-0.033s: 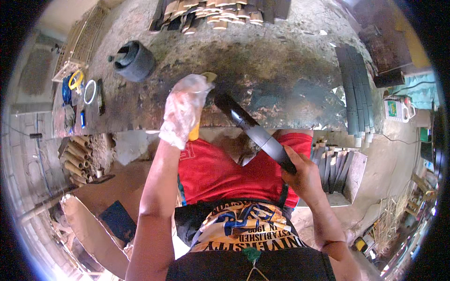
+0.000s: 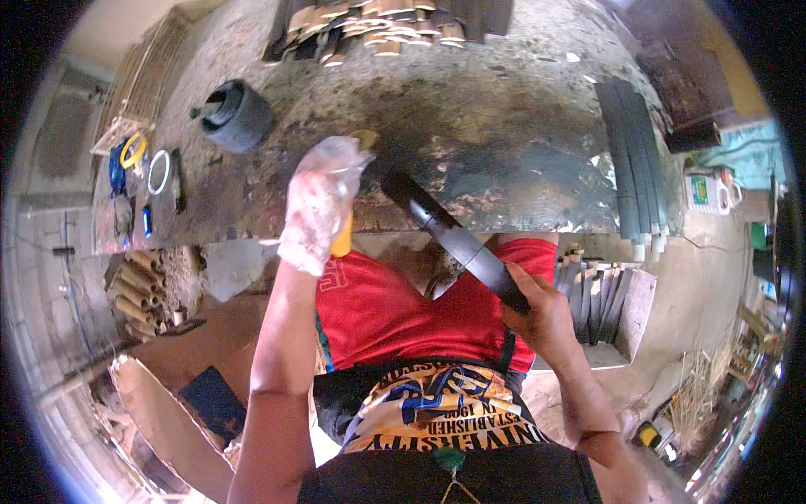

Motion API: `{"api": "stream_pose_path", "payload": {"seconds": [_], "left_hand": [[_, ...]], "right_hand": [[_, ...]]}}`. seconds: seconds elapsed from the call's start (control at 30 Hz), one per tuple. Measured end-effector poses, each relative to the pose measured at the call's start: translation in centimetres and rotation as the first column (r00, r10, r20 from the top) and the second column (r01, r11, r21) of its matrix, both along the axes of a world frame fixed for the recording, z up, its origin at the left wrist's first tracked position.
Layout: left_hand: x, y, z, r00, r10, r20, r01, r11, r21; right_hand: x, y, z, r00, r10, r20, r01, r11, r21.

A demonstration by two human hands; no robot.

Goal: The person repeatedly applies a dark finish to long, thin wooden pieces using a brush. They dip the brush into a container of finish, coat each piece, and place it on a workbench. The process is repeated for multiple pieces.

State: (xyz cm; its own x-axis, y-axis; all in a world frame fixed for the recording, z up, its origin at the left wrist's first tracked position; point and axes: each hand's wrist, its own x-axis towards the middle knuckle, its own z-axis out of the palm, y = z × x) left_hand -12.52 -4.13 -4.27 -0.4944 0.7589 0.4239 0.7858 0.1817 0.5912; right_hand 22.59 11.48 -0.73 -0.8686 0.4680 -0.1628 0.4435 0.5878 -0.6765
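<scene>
My left hand (image 2: 321, 197) wears a thin, stained plastic covering and is closed around a yellow-handled tool (image 2: 342, 239). The handle sticks out below the fist. A tan end shows blurred above the fingers, and I cannot make out its kind. My right hand (image 2: 544, 312) is bare and grips the near end of a long black bamboo strip (image 2: 457, 242). The strip slants up and left over my lap to the table, wet-looking and glossy along its middle. Its far end lies just right of my left hand, with a small gap between them.
A stained table (image 2: 504, 143) spans the front. On it stand a dark round pot (image 2: 238, 118), piled bamboo pieces (image 2: 386, 25), black strips (image 2: 631, 160) at right, and a white ring (image 2: 159, 172) at left. A box of strips (image 2: 625, 336) sits below right, near a white jug (image 2: 705, 193).
The whole view has shifted slightly. My left hand has moved a little to the left, away from the strip's far end. My right hand keeps its grip on the strip.
</scene>
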Motion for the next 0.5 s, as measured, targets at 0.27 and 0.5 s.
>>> {"api": "stream_pose_path", "payload": {"seconds": [0.27,0.5], "left_hand": [[1.0,-3.3,-1.9,0.918,0.124,0.376,-0.252,0.916,0.312],[0.0,-3.8,-4.4,0.901,0.210,0.381,-0.347,0.874,0.340]], "right_hand": [[2.8,5.0,1.0,0.963,-0.203,-0.179,0.236,0.953,0.191],[7.1,19.1,2.1,0.909,-0.370,-0.194,0.417,0.812,0.408]]}}
